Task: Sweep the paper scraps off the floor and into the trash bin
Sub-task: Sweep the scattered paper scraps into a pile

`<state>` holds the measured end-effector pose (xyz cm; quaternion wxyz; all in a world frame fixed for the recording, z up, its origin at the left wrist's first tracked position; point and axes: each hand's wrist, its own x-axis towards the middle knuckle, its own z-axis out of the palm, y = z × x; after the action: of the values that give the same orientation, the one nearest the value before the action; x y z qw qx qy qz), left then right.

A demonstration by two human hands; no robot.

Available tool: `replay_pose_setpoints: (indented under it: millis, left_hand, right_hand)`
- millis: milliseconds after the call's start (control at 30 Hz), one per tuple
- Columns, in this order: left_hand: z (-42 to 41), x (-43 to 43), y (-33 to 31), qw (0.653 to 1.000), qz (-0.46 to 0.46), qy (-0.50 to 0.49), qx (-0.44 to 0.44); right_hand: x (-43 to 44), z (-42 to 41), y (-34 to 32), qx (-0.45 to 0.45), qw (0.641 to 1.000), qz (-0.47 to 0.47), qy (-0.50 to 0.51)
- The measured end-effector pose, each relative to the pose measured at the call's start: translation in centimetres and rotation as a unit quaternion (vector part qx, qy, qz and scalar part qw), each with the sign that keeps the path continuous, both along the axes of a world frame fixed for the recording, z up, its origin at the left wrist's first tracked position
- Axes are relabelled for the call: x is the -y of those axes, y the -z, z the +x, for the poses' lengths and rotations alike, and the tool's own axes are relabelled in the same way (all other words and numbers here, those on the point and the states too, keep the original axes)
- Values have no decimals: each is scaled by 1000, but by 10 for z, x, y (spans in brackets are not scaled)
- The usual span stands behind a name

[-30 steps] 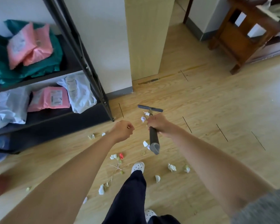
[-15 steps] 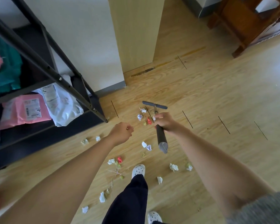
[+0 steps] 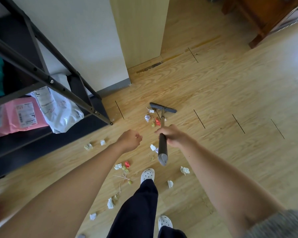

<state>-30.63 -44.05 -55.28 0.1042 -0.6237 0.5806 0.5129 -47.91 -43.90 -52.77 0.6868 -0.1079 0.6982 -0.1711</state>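
Observation:
My right hand (image 3: 173, 135) grips the grey-handled broom (image 3: 162, 146), whose flat grey head (image 3: 163, 108) rests on the wooden floor ahead of me. A small cluster of white, red and green paper scraps (image 3: 151, 118) lies just behind the broom head. My left hand (image 3: 129, 140) hovers to the left of the handle as a loose fist, with nothing visible in it. Several more crumpled scraps (image 3: 125, 166) lie scattered around my feet, and others (image 3: 88, 146) sit near the shelf. No trash bin is in view.
A black metal shelf (image 3: 64, 90) with pink and white parcels stands at the left, its leg close to the scraps. A wooden door frame (image 3: 139, 31) rises ahead. Wooden furniture (image 3: 258, 19) is at the top right. My white-shoed foot (image 3: 147, 175) stands among the scraps.
The view has tilted down and moved nearer the shelf. The broom head has gathered the front scraps closer together. My left hand stays a loose fist beside the handle.

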Motion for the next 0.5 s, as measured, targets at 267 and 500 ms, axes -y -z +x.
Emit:
replay_pose_setpoints:
  millis: [267, 500]
  left_hand:
    - [-4, -17, -5, 1000, 3, 1, -5]
    - [10, -53, -3, 1000, 8, -8, 11]
  right_hand:
    - [-31, 16, 13, -36, 998, 46, -12]
    - [-72, 17, 21, -77, 993, 62, -57]
